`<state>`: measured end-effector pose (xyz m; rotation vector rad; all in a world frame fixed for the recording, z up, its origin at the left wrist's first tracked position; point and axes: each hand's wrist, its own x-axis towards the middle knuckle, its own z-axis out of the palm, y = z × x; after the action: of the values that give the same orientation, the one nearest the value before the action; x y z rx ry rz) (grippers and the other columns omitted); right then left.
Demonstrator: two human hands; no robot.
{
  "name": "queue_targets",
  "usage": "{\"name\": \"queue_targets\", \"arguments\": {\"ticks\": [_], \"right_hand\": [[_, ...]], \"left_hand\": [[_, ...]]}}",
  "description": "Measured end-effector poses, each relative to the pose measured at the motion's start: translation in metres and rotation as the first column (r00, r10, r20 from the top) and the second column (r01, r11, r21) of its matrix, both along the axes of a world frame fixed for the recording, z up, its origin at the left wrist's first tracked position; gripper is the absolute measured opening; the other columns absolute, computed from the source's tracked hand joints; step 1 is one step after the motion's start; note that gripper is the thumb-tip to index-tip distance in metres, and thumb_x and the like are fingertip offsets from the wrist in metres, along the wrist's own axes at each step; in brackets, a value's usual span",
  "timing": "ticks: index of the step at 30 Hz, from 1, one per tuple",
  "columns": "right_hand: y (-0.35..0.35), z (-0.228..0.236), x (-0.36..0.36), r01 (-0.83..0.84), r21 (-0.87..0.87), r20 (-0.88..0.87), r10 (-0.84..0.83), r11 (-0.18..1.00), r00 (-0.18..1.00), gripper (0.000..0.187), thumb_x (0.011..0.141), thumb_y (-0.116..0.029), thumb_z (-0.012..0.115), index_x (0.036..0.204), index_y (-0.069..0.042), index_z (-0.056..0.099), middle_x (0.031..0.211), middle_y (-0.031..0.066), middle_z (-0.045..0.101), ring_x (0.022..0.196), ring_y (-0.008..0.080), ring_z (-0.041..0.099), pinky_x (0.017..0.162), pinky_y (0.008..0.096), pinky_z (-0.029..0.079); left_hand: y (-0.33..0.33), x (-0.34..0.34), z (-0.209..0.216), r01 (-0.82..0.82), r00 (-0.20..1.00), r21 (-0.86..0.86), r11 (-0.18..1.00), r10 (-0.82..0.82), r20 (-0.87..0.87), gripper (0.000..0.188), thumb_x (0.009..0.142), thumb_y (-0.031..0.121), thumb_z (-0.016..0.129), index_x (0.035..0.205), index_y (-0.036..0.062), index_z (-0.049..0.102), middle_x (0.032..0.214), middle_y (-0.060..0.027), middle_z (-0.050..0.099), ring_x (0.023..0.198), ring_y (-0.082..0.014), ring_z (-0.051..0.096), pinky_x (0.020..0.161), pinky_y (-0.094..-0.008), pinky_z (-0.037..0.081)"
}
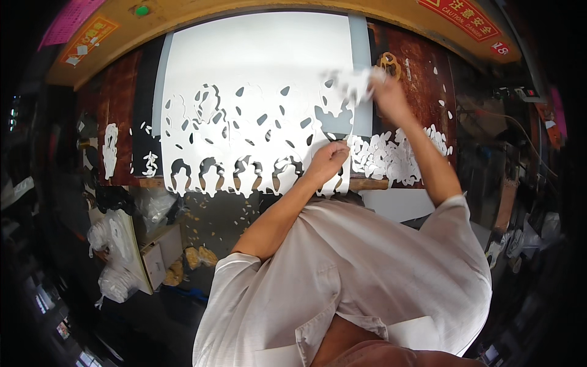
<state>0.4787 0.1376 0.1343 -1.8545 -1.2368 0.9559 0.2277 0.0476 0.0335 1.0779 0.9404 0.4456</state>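
Observation:
A broad white sheet (263, 49) lies across the work surface, its near part full of die-cut outlines and holes. My left hand (330, 160) is closed at the sheet's right near part, fingertips pinching a narrow strip beside a cut-out gap. My right hand (390, 98), smeared by motion, holds a white cut-out piece (350, 84) with holes in it, above the sheet's right edge. Just beyond that hand stands a yellow, looped-outline cutting die (389, 64). Right of my left hand, a heap of small white offcuts (391, 158) lies partly under my right forearm.
A yellow machine beam (257, 11) with warning labels spans the far side. Reddish-brown boards (422, 79) flank the sheet. At the left lie a white cut piece (110, 150) and small scraps (150, 162). Below stand a cabinet (156, 260) and plastic bags (116, 284).

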Motion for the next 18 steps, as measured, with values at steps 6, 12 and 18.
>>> {"name": "queue_targets", "arguments": {"ticks": [6, 12, 18], "right_hand": [[0.140, -0.005, 0.083, 0.109, 0.406, 0.050, -0.141, 0.908, 0.989, 0.036, 0.109, -0.036, 0.064, 0.104, -0.002, 0.076, 0.081, -0.0012, 0.068, 0.075, 0.0095, 0.059, 0.072, 0.0295, 0.049], [0.194, 0.041, 0.122, 0.174, 0.494, 0.119, -0.265, 0.852, 0.957, 0.039, 0.108, -0.040, 0.067, 0.115, -0.003, 0.078, 0.089, -0.0028, 0.069, 0.079, 0.0081, 0.057, 0.073, 0.0275, 0.048], [0.133, 0.087, 0.058, -0.076, 0.525, 0.198, -0.034, 0.848, 0.980, 0.044, 0.110, -0.039, 0.065, 0.136, -0.004, 0.073, 0.114, 0.0020, 0.074, 0.101, 0.0113, 0.064, 0.092, 0.0295, 0.052]], "left_hand": [[-0.024, -0.009, -0.011, -0.023, 1.000, 0.137, 0.990, 0.026, -0.015, 0.021, 0.104, 0.013, 0.068, 0.120, 0.0021, 0.075, 0.137, -0.0083, 0.070, 0.098, -0.0117, 0.063, 0.090, -0.0275, 0.052], [-0.028, -0.005, -0.013, -0.037, 0.999, 0.400, 0.916, 0.046, -0.013, 0.022, 0.099, 0.011, 0.068, 0.117, 0.0009, 0.076, 0.136, -0.0171, 0.072, 0.093, -0.0210, 0.070, 0.086, -0.0329, 0.056], [-0.036, -0.049, 0.028, -0.045, 0.995, 0.276, 0.960, 0.068, -0.075, 0.019, 0.099, 0.012, 0.067, 0.111, 0.0009, 0.076, 0.105, -0.0126, 0.075, 0.087, -0.0186, 0.069, 0.081, -0.0331, 0.055]]}}
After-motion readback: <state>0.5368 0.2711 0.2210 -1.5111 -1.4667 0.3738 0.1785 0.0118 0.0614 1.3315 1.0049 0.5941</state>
